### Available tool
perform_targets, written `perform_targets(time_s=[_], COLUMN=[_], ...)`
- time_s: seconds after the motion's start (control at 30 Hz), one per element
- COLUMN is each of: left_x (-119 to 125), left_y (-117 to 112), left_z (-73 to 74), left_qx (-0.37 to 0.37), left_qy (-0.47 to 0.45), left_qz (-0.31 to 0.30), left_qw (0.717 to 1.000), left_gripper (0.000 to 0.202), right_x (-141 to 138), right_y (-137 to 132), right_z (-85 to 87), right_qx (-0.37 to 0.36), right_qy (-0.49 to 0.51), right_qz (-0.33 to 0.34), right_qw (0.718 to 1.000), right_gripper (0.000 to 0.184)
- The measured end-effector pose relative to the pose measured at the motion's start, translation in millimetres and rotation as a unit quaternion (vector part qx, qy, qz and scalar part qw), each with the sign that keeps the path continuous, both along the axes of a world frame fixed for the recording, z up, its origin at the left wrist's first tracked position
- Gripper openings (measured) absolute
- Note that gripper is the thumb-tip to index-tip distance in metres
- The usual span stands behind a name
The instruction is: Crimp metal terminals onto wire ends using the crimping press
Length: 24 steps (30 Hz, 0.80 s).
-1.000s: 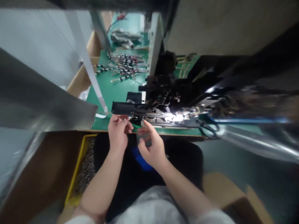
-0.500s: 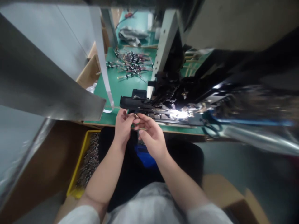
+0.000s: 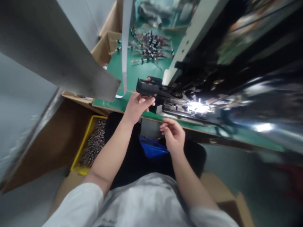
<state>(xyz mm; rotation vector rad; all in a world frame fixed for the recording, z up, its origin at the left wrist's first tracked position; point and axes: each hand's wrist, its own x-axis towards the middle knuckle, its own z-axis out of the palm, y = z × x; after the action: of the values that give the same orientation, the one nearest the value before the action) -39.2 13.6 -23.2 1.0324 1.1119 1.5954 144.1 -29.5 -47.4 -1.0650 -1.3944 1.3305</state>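
Note:
My left hand (image 3: 137,107) is at the left end of a black machine arm (image 3: 151,88). Its thumb lies along the near side, and a fingertip shows over the far side, so the fingers wrap round that end. My right hand (image 3: 174,135) hovers in front of the bench edge, below the machine's metal track (image 3: 177,113). Its fingers are loosely curled and apart, with nothing visible between them. A bright light (image 3: 199,107) shines on the working part of the machine, right of both hands.
Several short wires with black and white parts (image 3: 151,47) lie on the green bench (image 3: 115,77). A white strip (image 3: 124,53) hangs beside a grey metal panel (image 3: 94,75). A yellow crate (image 3: 77,154) holds many small parts. A blue object (image 3: 152,148) and cardboard boxes (image 3: 215,189) are lower down.
My hands were close together at small thin pieces before the machine. Now they are apart: the left has gone to the black arm's end, the right has moved right. The camera view has shifted.

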Motion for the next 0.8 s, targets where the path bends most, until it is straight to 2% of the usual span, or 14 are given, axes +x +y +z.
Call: perform_targets(time_s=[0.07,0.27,0.4,0.6,0.67,0.8], left_x=[-3.0,-7.6,-6.4,-6.2,-7.2,-9.0], left_y=[1.6,2.3,-2.1,-7.5,-6.8,-5.9], left_z=[1.2,-0.7,0.4,7.6,6.7,3.0], left_qx=[-0.001,0.0,-0.033,-0.059,-0.06,-0.014], left_qy=[0.018,0.044,0.011,-0.012,-0.019,-0.006], left_qz=[-0.006,0.01,0.061,0.077,0.068,0.045], left_qw=[1.0,0.999,0.998,0.995,0.996,0.999], left_gripper=[0.034,0.025,0.029,0.042,0.037,0.028], right_x=[-2.0,-30.4,-47.9,-60.6,-62.9,-64.9], right_y=[-0.1,0.1,0.8,1.9,2.4,2.4], right_z=[1.8,22.5,38.8,48.6,48.6,47.1], right_qx=[0.006,-0.02,-0.049,-0.08,-0.09,-0.1], right_qy=[0.003,0.093,0.125,0.162,0.163,0.157], right_qz=[0.012,0.102,0.151,0.136,0.124,0.114], right_qw=[1.0,0.99,0.979,0.974,0.975,0.976], right_gripper=[0.023,0.046,0.057,0.06,0.061,0.062])
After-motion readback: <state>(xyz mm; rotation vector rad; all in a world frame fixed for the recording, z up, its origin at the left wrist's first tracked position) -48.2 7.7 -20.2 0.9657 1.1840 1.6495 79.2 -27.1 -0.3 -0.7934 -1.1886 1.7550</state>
